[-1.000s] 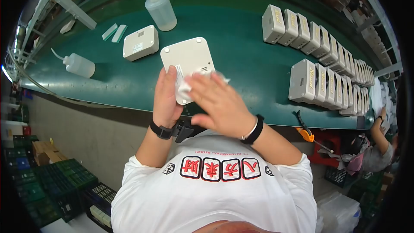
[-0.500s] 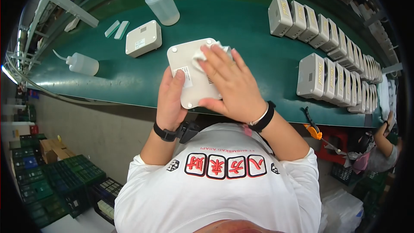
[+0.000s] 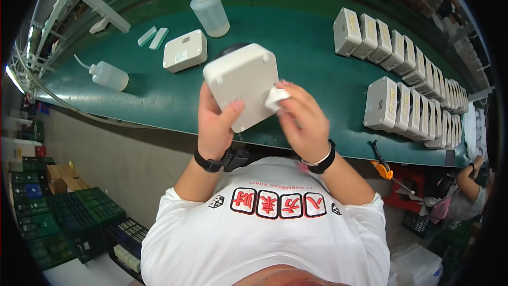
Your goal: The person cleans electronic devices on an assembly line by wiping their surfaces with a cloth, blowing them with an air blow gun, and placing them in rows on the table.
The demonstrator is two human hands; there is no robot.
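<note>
Gripped at its lower left side by my left hand is a pale grey plastic box with rounded corners and small round feet. It is tilted above the near part of the bench, and a dark round part shows behind its upper edge. My left thumb lies across its face. My right hand pinches a crumpled white cloth close to the box's right edge; whether the cloth touches the box I cannot tell. Another pale box of the same look lies on the bench beyond my left hand.
Two squeeze bottles, one tall and one lying over, are on the green bench with two small strips. Rows of similar boxes fill the right. An orange-handled tool hangs at the edge. Another person's arm is at far right.
The box has turned and tilted in my left hand, its dark part now visible. My right hand has gone from lying flat on its face to pinching the cloth at its right edge.
</note>
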